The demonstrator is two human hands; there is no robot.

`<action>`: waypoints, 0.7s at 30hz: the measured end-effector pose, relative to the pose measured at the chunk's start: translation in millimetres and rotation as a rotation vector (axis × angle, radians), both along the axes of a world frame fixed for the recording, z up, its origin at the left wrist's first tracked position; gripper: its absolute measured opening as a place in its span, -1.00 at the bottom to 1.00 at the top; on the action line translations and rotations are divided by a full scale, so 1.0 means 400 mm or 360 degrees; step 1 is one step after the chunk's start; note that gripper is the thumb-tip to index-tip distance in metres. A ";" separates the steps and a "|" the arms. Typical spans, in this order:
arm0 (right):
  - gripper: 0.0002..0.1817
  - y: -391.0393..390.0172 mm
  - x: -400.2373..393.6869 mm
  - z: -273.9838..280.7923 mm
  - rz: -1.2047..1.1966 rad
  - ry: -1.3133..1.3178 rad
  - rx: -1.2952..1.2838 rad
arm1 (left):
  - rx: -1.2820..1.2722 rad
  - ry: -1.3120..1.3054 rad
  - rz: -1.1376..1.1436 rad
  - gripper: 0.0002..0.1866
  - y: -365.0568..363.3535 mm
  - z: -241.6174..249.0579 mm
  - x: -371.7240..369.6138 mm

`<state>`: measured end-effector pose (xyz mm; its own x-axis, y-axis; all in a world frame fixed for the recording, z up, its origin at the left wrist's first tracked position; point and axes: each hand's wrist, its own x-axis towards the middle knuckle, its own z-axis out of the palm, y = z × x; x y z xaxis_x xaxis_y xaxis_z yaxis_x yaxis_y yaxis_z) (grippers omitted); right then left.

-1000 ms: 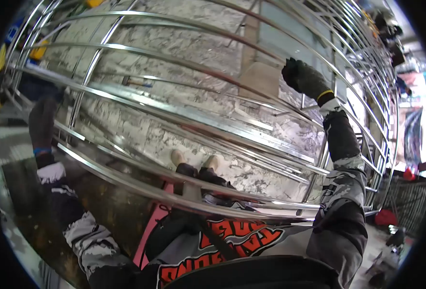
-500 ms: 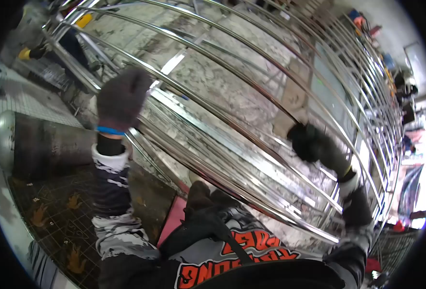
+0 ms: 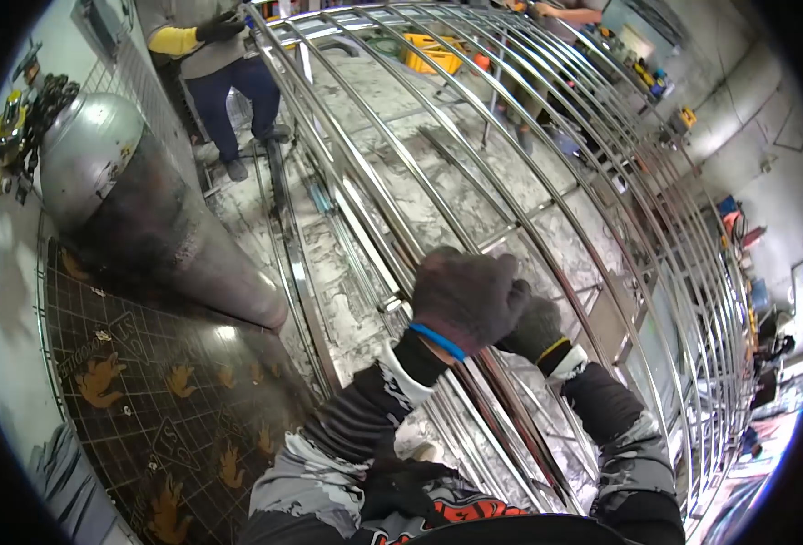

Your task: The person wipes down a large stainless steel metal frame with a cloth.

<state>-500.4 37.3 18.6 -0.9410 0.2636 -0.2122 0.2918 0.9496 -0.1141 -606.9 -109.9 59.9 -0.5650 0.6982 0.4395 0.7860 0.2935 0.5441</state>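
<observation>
My left hand (image 3: 468, 300), in a dark glove with a blue band at the wrist, is closed at a metal tube of the large shiny frame (image 3: 438, 204). Just right of it and partly behind it, my right hand (image 3: 536, 329), also gloved, has its fingers bent; what they hold, if anything, is hidden. The two hands are close together. Long parallel tubes run past both hands, and a bundle of them (image 3: 501, 409) passes below, near my body.
A large gas cylinder (image 3: 174, 218) leans at the left over a dark patterned mat (image 3: 202, 409). A person (image 3: 229, 82) with yellow sleeves stands at the top left. Another person (image 3: 547, 54) is behind the frame. A yellow crate (image 3: 432, 54) lies at the back.
The view has swung left, showing more of the cylinder and the co-workers. My hands, far apart before, are now close together over the tubes.
</observation>
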 end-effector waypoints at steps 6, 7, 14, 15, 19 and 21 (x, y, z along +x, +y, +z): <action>-0.61 0.081 -0.255 -0.084 0.0107 0.0186 0.0146 | 0.0323 -0.0058 -0.0021 -0.77 0.001 -0.032 -0.012; -0.59 0.077 -0.314 -0.105 0.0070 0.0162 0.0229 | 0.0286 -0.0091 -0.0074 -0.75 -0.002 -0.033 -0.010; -0.43 -0.035 -0.561 -0.053 -0.0228 0.0117 0.0266 | 0.0390 -0.0124 0.0051 -0.66 0.009 -0.058 -0.018; -0.44 -0.023 -0.558 -0.071 -0.0237 0.0120 0.0310 | 0.0308 -0.0143 0.0004 -0.66 0.008 -0.054 -0.019; -0.50 -0.027 -0.493 -0.041 -0.0204 0.0064 0.0322 | 0.0282 -0.0157 0.0028 -0.71 0.014 -0.046 -0.018; -0.52 0.000 -0.389 -0.024 -0.0012 0.0160 0.0141 | 0.0383 -0.0091 0.0011 -0.74 -0.001 -0.037 -0.021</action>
